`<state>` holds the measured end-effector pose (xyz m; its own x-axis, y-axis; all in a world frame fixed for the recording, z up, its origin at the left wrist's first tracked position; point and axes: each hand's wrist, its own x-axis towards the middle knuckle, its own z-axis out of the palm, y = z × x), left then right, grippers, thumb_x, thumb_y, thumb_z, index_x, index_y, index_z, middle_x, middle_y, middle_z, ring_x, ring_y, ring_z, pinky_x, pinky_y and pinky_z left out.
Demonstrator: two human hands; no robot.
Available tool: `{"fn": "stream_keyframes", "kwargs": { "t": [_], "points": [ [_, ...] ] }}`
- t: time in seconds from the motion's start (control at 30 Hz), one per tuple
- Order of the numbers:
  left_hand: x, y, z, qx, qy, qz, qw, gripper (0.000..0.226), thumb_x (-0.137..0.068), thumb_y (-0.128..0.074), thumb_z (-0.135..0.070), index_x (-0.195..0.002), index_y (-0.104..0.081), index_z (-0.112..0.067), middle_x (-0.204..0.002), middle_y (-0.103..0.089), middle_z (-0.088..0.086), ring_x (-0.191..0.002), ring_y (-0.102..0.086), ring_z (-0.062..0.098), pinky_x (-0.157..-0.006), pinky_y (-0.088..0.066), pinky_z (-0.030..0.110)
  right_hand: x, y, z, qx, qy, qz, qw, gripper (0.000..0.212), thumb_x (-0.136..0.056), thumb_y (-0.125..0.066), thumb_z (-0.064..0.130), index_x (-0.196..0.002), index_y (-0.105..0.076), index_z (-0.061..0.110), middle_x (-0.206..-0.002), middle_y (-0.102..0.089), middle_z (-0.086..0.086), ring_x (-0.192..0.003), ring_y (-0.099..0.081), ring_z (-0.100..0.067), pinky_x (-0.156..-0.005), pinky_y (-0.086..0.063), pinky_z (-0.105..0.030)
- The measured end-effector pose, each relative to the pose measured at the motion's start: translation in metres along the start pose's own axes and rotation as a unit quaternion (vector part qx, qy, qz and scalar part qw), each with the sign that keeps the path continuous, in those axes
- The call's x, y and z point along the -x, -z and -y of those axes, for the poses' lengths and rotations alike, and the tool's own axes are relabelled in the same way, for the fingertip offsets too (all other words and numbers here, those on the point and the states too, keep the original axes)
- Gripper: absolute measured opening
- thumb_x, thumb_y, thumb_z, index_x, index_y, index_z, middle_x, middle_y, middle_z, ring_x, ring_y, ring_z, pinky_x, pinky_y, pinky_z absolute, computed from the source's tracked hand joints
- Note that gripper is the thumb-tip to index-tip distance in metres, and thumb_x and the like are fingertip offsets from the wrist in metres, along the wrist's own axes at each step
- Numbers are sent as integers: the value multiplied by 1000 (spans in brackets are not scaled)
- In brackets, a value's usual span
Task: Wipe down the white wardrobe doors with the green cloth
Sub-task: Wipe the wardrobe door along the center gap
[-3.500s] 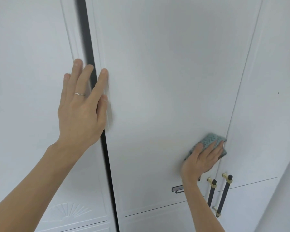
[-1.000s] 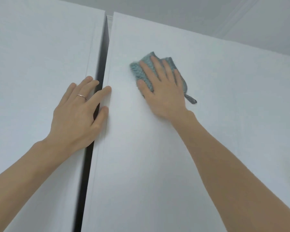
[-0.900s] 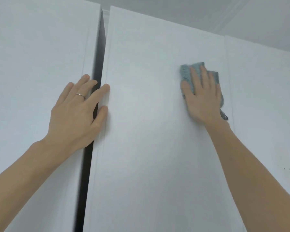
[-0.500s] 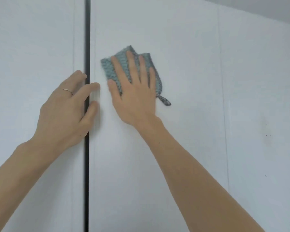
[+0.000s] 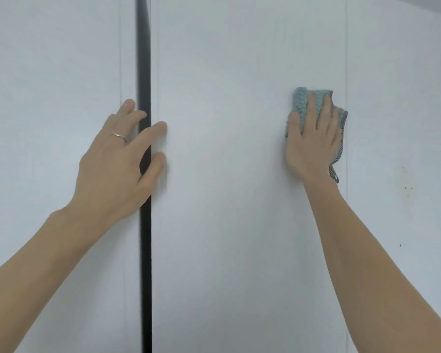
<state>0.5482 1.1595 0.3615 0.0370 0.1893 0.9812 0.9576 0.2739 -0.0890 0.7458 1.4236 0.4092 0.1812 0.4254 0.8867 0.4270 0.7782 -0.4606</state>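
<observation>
The middle white wardrobe door (image 5: 229, 200) fills the centre of the head view. My right hand (image 5: 312, 138) lies flat with straight fingers on the green cloth (image 5: 301, 103), pressing it against the door near its right edge. The cloth's dark hanging loop (image 5: 333, 174) dangles below my palm. My left hand (image 5: 120, 161) rests flat across the dark gap (image 5: 145, 250) between the left door (image 5: 56, 98) and the middle door, fingers spread, a ring on one finger.
A third white door (image 5: 402, 98) stands to the right, with a few small dark specks (image 5: 407, 187) on it. A thin seam (image 5: 345, 225) separates it from the middle door. A strip of ceiling shows at the top right corner.
My right hand has slid the cloth from the middle door's left side to its right edge. The view has tilted down from the door tops. My left hand stays on the gap.
</observation>
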Motion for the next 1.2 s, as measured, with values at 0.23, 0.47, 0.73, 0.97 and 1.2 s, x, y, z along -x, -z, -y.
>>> {"fn": "stream_keyframes", "kwargs": {
  "t": [0.23, 0.47, 0.73, 0.97, 1.2],
  "points": [
    [13, 7, 4, 32, -5, 29, 999, 40, -103, -45, -33, -140, -58, -20, -155, -47, 2, -158, -24, 15, -89, -50, 52, 53, -16, 81, 55, 355, 19, 933, 55, -108, -26, 49, -161, -26, 34, -171, -16, -1, -158, -9, -27, -126, -9, -51],
    [45, -3, 1, 21, -31, 23, 999, 45, -103, -50, -27, -142, -56, -5, -154, -49, 12, -158, -27, 26, -115, -39, 49, 208, -10, 1, 20, 458, 125, 880, 53, -106, -45, 44, -158, -35, 34, -169, -21, 0, -158, -13, -28, -124, -16, -57],
    [97, -18, -15, -13, -18, 27, 999, 58, -100, -51, -29, -150, -49, 0, -156, -45, 20, -160, -21, 33, -130, -20, 49, 146, -8, -3, 50, 566, 145, 810, 50, -107, -37, 52, -156, -36, 42, -168, -24, 7, -157, -16, -22, -126, -14, -50],
    [99, -30, -39, -6, 53, 18, 998, 65, -98, -50, -37, -152, -43, -3, -160, -37, 22, -162, -10, 33, -129, -16, 42, -1, -6, 53, 66, 368, 32, 927, 56, -108, -22, 56, -161, -24, 40, -170, -17, 5, -158, -11, -23, -127, -5, -45],
    [110, -39, -47, -16, 70, 5, 997, 67, -98, -49, -37, -157, -38, -6, -164, -31, 22, -163, -5, 30, -131, -1, 36, 191, 1, -56, 22, 416, 118, 901, 53, -107, -42, 47, -158, -33, 36, -170, -20, 1, -158, -12, -28, -124, -16, -57]
  ]
}}
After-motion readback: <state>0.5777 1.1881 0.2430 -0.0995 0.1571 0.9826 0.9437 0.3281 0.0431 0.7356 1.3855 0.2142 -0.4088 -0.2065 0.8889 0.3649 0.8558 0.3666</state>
